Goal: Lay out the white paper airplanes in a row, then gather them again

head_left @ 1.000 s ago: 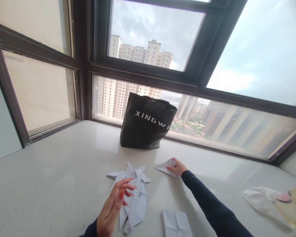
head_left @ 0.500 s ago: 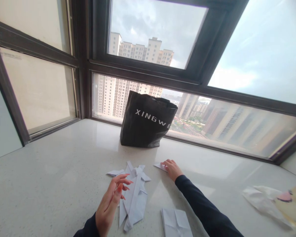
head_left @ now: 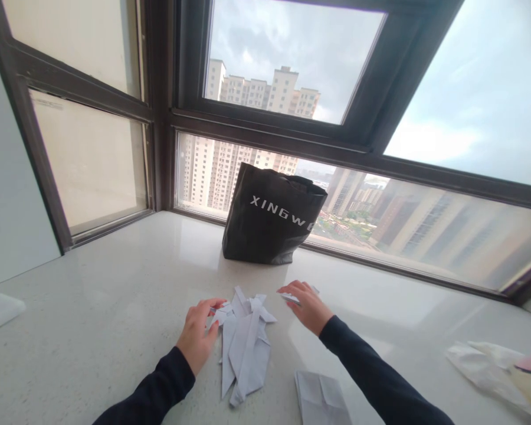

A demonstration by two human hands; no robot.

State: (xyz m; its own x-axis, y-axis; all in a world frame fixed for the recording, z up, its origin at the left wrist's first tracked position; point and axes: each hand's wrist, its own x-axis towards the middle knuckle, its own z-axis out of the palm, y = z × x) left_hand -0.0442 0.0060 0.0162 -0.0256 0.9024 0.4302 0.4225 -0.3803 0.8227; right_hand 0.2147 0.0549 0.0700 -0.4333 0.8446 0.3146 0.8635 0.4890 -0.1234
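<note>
Folded white paper pieces (head_left: 250,354) lie in an overlapping pile on the pale speckled counter (head_left: 128,330). At the pile's upper left edge, my left hand (head_left: 197,336) has its fingers and thumb closed on a small folded paper piece (head_left: 222,314). To the right of the pile, my right hand (head_left: 308,308) grips another folded paper piece (head_left: 291,298), mostly covered by the fingers. A creased, folded paper packet (head_left: 323,401) lies near the bottom edge, apart from both hands.
A black bag (head_left: 272,218) with white lettering stands behind the papers, against the dark-framed window (head_left: 265,133). Far right lies a whitish crumpled item (head_left: 482,360) with a yellow and pink print. A white object (head_left: 0,313) sits at the left edge.
My left hand has moved from above the pile to its upper left and closed on a folded piece there. The right hand has lifted its paper slightly. The view has shifted a little left.
</note>
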